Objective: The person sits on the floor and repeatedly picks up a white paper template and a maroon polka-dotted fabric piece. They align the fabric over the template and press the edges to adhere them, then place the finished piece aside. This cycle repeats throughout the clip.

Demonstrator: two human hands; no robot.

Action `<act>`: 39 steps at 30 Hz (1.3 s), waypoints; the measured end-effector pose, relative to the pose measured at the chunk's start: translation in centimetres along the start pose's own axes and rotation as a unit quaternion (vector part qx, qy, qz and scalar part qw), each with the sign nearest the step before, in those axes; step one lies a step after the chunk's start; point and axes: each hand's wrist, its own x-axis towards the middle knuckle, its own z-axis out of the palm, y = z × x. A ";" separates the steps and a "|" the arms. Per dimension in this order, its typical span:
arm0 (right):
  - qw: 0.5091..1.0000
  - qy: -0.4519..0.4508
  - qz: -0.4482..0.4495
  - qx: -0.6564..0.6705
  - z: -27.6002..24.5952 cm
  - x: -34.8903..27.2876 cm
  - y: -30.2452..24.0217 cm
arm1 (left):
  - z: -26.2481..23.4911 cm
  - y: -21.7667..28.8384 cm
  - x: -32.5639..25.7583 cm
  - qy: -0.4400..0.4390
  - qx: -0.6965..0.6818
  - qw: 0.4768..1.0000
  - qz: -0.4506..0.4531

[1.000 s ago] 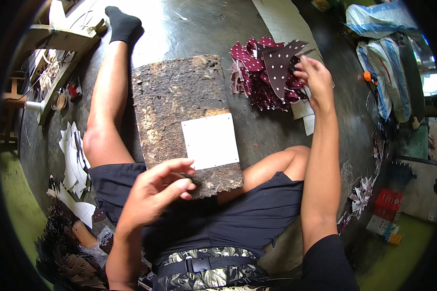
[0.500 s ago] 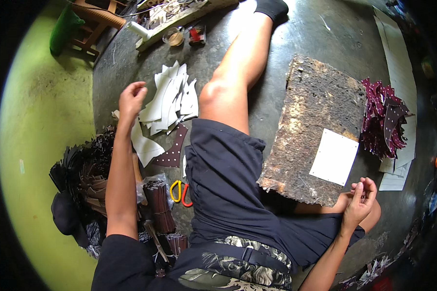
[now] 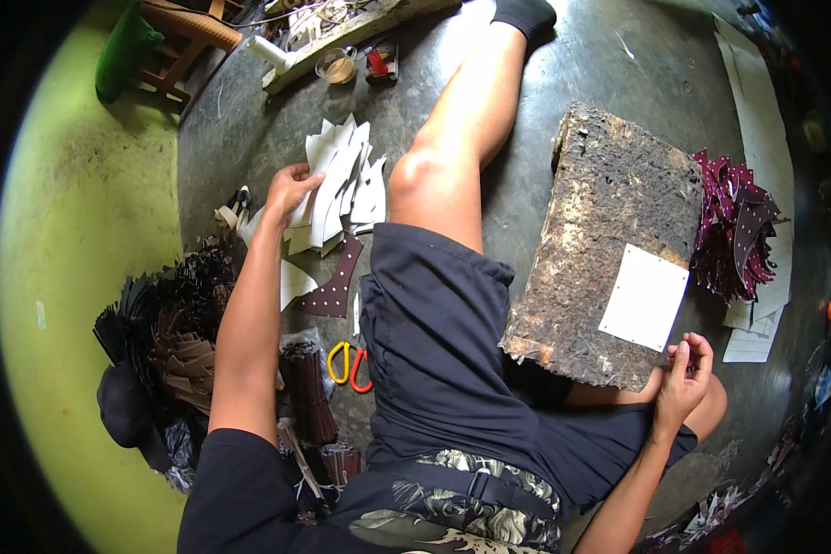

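My left hand (image 3: 294,189) is at the left edge of a fanned stack of white curved cut pieces (image 3: 342,185), thumb on top and fingers closed around the edge. Just below the stack lies a dark maroon dotted cut piece (image 3: 334,291). My right hand (image 3: 683,379) hovers near my bent knee, fingers loosely curved and apart, with nothing visible in them. Beside it, a rough, worn dark slab (image 3: 609,203) rests over my leg. A white rectangular sheet (image 3: 644,297) lies on the slab's near right part, with small dots at its corners.
Yellow and red scissor handles (image 3: 349,367) lie beside my thigh. Bundles of dark strips (image 3: 185,351) are heaped by the green wall (image 3: 83,185). Right of the slab sit dotted maroon pieces (image 3: 734,226) on long pale sheets (image 3: 752,111). A small glass cup (image 3: 336,66) stands far left.
My left hand has moved right onto the white stack and taken hold of its edge. My right hand has stayed nearly in place. The whole view has shifted slightly.
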 end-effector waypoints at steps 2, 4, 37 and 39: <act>1.000 -0.004 0.001 -0.011 -0.1 0.2 -0.1 | -0.1 0.6 -0.3 -0.009 0.014 1.000 -0.005; 1.000 -0.006 0.017 -0.007 -0.1 0.2 -0.2 | -0.1 0.9 -0.5 0.005 0.043 0.999 0.008; 0.954 -0.148 0.115 0.234 4.7 1.9 -11.1 | 25.2 33.2 -34.0 -0.199 0.072 0.808 0.551; 0.949 -0.160 0.123 0.242 4.5 2.5 -10.7 | 26.0 33.0 -33.9 -0.183 0.048 0.811 0.554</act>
